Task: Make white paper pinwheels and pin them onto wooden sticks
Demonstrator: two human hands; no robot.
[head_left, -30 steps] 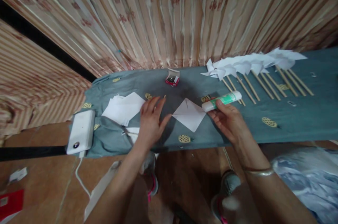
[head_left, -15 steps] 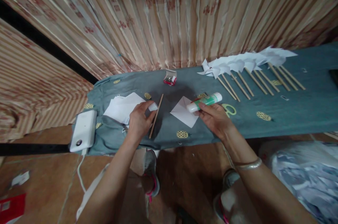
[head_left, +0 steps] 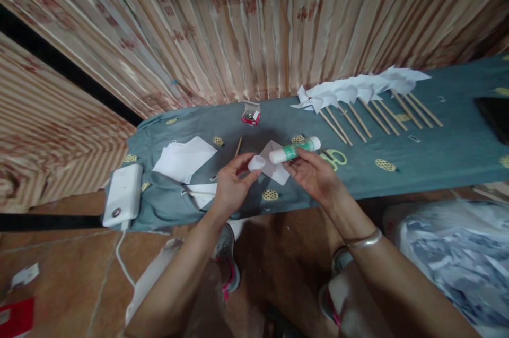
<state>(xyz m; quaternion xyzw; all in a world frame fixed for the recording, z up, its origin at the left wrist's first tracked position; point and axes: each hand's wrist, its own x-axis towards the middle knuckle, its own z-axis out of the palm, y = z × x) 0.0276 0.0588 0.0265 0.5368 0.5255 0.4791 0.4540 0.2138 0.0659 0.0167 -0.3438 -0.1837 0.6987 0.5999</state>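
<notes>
My right hand [head_left: 314,176] grips a white and green glue stick [head_left: 295,149], held level above the blue-grey cloth-covered table [head_left: 417,141]. My left hand [head_left: 233,184] pinches the glue stick's white cap [head_left: 256,162] just left of the tube's open end, a small gap between them. Under both hands lies a folded white paper square [head_left: 276,168]. A thin wooden stick [head_left: 238,147] lies on the cloth behind my left hand.
A stack of white paper sheets [head_left: 183,160] lies at the left, beside a white power bank [head_left: 122,195] with a cable. A small red box [head_left: 250,114] stands at the back. Several paper pinwheels on sticks [head_left: 358,99] line the right, with green scissors [head_left: 336,157] nearby.
My left hand lifted off the table with the white cap and moved right toward the glue stick. The right hand raised the glue stick slightly. The view shifted.
</notes>
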